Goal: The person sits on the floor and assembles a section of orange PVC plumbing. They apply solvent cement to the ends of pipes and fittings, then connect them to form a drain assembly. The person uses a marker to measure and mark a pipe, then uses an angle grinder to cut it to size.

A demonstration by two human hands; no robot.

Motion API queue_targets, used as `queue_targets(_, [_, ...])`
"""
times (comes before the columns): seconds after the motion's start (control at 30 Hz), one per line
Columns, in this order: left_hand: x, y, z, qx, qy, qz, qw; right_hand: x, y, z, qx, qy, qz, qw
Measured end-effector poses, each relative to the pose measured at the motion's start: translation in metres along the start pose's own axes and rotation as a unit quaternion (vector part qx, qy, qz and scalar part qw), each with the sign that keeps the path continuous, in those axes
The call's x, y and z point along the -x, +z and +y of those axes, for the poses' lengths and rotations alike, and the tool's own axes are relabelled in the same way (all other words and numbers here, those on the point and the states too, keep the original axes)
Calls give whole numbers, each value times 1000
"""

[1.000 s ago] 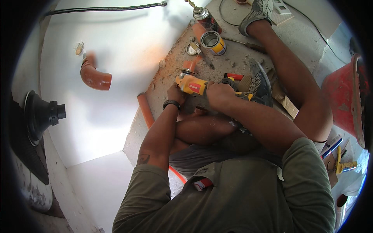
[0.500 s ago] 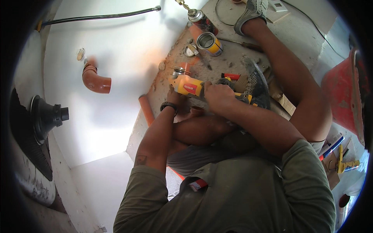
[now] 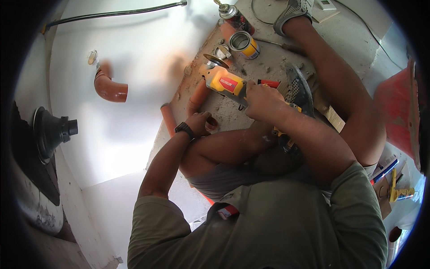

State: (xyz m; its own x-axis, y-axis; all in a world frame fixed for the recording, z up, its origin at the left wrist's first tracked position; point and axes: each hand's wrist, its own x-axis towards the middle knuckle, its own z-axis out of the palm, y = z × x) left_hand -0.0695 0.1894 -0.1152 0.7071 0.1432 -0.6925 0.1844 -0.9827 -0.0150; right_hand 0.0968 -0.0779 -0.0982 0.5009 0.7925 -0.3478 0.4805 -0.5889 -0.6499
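My right hand (image 3: 265, 101) is wrapped round the body of a yellow and black angle grinder (image 3: 226, 84). The tool is tilted, its disc (image 3: 216, 60) up at the far left end, over the dusty floor. Lower and to the left, my left hand (image 3: 198, 123), with a dark watch at the wrist, has its fingers closed on a short orange-brown pipe (image 3: 212, 125), whose open end faces up beside my bent leg. Another orange-brown pipe (image 3: 198, 96) lies between that hand and the grinder's head; the hand partly hides its near end.
Beyond the grinder stand an open can (image 3: 244, 45) and a spray-type canister (image 3: 236, 19). A long-handled tool (image 3: 282, 46) and a red cylinder (image 3: 268, 83) lie nearby. An orange-brown elbow (image 3: 112, 89) sticks out of the white wall. At right is a red bucket (image 3: 396, 112).
The grinder has swung up and away, its disc now farther off. My left hand has dropped back from the grinder's head toward my leg, onto the short pipe, which has shifted left.
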Motion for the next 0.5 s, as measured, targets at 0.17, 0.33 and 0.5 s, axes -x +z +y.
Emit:
queue_targets(0.17, [-12,-2,1,26,7,-44,999,4,4,-2,8,-7,9,1000])
queue_targets(0.33, [35,-19,-26,289,-46,169,941,0,-2,0,-13,25,0,1000])
queue_targets(0.5, [57,2,-34,361,-120,350,856,-3,-2,1,-27,20,8,999])
